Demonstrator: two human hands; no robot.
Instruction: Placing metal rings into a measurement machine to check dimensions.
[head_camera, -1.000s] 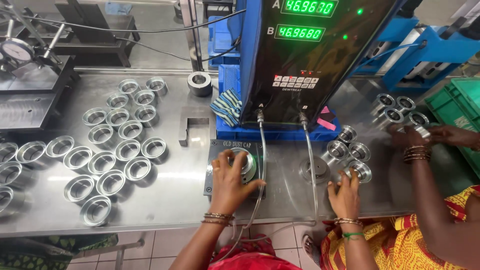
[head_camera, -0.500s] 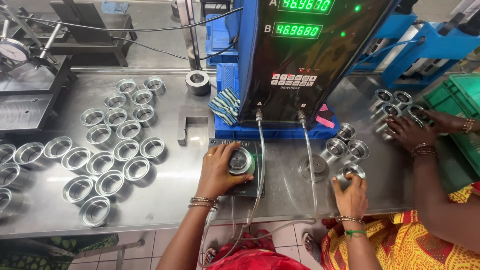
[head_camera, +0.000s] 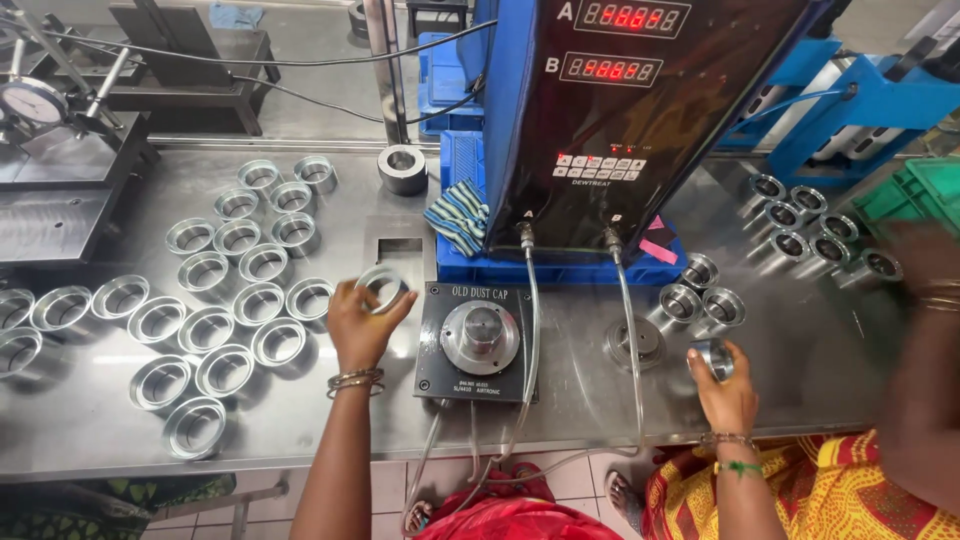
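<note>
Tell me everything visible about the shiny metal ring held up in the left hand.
The shiny metal ring is a short, wide, open cylinder of bright machined steel by its look, hollow through the middle. The left hand pinches its rim between fingertips, lifting it off the steel table, tilted so its opening faces the camera. It hangs between the rows of similar rings on the left and the black gauge fixture on the right. Only the fingers touch it.
</note>
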